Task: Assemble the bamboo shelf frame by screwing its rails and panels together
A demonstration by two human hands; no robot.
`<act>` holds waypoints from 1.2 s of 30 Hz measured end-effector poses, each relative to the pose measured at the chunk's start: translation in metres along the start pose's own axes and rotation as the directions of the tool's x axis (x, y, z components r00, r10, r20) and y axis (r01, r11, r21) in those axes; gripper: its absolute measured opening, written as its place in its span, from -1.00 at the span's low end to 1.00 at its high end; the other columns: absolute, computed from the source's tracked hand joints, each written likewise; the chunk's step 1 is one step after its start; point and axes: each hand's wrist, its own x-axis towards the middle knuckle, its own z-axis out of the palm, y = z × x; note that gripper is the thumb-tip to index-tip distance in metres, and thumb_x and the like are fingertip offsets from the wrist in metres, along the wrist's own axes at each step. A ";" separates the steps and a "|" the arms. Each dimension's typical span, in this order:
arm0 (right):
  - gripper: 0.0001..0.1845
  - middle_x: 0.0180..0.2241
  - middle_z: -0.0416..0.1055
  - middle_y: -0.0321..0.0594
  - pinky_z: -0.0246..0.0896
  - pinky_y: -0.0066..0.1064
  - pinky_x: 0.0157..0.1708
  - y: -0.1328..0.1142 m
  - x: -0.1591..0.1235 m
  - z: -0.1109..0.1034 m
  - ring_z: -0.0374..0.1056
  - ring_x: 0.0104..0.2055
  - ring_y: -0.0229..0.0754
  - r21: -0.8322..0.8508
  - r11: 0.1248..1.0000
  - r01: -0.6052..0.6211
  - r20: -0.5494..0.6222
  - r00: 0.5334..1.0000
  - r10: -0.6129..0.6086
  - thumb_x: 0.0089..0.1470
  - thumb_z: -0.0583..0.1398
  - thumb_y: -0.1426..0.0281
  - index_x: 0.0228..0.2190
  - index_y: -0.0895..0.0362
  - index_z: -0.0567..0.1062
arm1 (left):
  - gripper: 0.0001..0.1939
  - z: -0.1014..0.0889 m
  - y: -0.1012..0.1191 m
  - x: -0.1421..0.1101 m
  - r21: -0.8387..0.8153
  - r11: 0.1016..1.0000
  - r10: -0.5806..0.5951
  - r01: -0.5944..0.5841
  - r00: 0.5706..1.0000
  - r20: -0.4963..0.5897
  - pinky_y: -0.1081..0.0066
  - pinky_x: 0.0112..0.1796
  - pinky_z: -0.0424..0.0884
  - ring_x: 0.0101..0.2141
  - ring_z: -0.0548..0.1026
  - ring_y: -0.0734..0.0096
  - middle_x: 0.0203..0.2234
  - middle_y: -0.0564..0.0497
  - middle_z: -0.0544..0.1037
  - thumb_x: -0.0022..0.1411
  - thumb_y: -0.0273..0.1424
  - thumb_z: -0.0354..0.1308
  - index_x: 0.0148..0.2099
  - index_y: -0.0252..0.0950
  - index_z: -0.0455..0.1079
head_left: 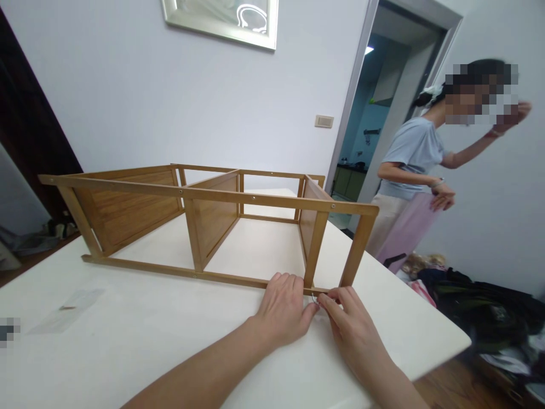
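A wooden shelf frame (219, 196) lies on its side on a white table (153, 329). My left hand (281, 311) is closed over its near lower rail, with the fingers over the wood and the thumb on the near side. Just right of it, my right hand (352, 319) pinches a small, bent, shiny metal piece that looks like a hex key (314, 297). The key's tip meets the rail near the foot of the right-hand shelf panel (315, 241). My fingers hide most of the key and whatever it touches.
A clear plastic bag (70, 308) with a small brownish piece lies on the table at left. Beyond the table's right edge stands a person (411, 153) with one hand raised, beside a pink panel (404, 227). Dark bags (489, 309) are piled on the floor at right.
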 end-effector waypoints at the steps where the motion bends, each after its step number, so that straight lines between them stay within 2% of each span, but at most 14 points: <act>1: -0.66 -0.29 0.33 -0.13 0.26 -0.32 -0.36 0.000 0.001 -0.001 0.22 -0.28 -0.14 -0.001 1.000 0.006 -0.001 1.000 -0.006 0.15 0.04 0.68 -0.15 0.12 0.44 | -0.77 0.000 0.000 0.000 -0.001 1.000 0.002 -0.002 1.000 -0.001 0.10 -0.10 0.33 -0.23 0.45 0.11 -0.33 -0.08 0.48 0.30 -0.23 0.07 -0.19 -0.31 0.31; 6: -0.64 -0.27 0.34 -0.09 0.29 -0.29 -0.35 -0.001 0.006 -0.005 0.25 -0.27 -0.11 0.003 1.000 0.026 0.052 0.998 -0.026 0.15 0.01 0.68 -0.14 0.13 0.45 | -0.78 -0.003 0.002 0.002 0.001 1.000 -0.007 0.007 1.000 0.004 0.10 -0.09 0.34 -0.23 0.46 0.11 -0.33 -0.09 0.50 0.31 -0.24 0.07 -0.20 -0.31 0.32; 10: -0.73 -0.29 0.37 -0.10 0.30 -0.28 -0.37 0.002 0.009 -0.006 0.27 -0.29 -0.11 -0.006 1.000 0.010 0.100 0.995 -0.010 0.20 0.04 0.63 -0.20 0.13 0.47 | -0.79 -0.004 0.003 0.003 -0.008 1.000 -0.021 0.021 1.000 0.015 0.11 -0.09 0.35 -0.24 0.47 0.13 -0.33 -0.09 0.50 0.31 -0.24 0.09 -0.21 -0.30 0.33; 13: -0.81 -0.32 0.40 -0.13 0.34 -0.28 -0.35 0.004 0.010 -0.007 0.32 -0.29 -0.12 0.017 1.000 -0.002 0.024 1.000 0.002 0.24 0.08 0.54 -0.18 0.11 0.46 | -0.78 -0.003 0.003 0.002 -0.021 1.000 -0.021 0.021 1.000 0.004 0.11 -0.11 0.35 -0.25 0.47 0.13 -0.34 -0.09 0.50 0.32 -0.23 0.08 -0.21 -0.30 0.32; 17: -0.90 -0.26 0.41 -0.09 0.38 -0.25 -0.25 0.002 0.009 -0.010 0.38 -0.23 -0.10 -0.018 0.999 -0.036 -0.117 0.993 0.033 0.24 0.17 0.43 -0.17 0.12 0.43 | -0.78 -0.002 0.003 0.001 -0.015 1.000 -0.022 0.022 0.999 -0.023 0.13 -0.15 0.34 -0.28 0.45 0.15 -0.35 -0.09 0.49 0.33 -0.22 0.06 -0.24 -0.29 0.32; 25: -0.74 -0.25 0.44 -0.06 0.37 -0.21 -0.28 -0.003 0.005 -0.012 0.36 -0.24 -0.08 -0.049 0.998 0.033 -0.181 0.983 -0.041 0.17 0.23 0.53 -0.09 0.14 0.43 | -0.79 -0.003 0.003 -0.002 -0.014 1.000 -0.003 0.002 0.999 -0.050 0.13 -0.16 0.33 -0.29 0.41 0.14 -0.34 -0.09 0.47 0.34 -0.24 0.06 -0.24 -0.29 0.31; 32: -0.86 -0.36 0.45 -0.11 0.29 -0.26 -0.37 -0.005 0.003 -0.014 0.31 -0.35 -0.13 -0.164 0.979 0.120 -0.103 0.985 -0.138 0.17 0.22 0.57 -0.20 0.18 0.46 | -0.82 -0.001 0.002 -0.003 -0.008 1.000 0.003 -0.004 0.999 -0.055 0.13 -0.16 0.32 -0.29 0.41 0.15 -0.33 -0.10 0.47 0.35 -0.27 0.05 -0.23 -0.27 0.30; 36: -0.83 -0.40 0.44 -0.12 0.23 -0.24 -0.37 -0.007 0.001 -0.011 0.29 -0.35 -0.10 -0.240 0.957 0.161 -0.044 0.983 -0.176 0.20 0.18 0.56 -0.14 0.23 0.45 | -0.82 -0.001 0.002 -0.002 -0.007 1.000 0.011 -0.012 0.998 -0.065 0.13 -0.17 0.31 -0.29 0.41 0.15 -0.32 -0.11 0.47 0.37 -0.28 0.03 -0.23 -0.29 0.31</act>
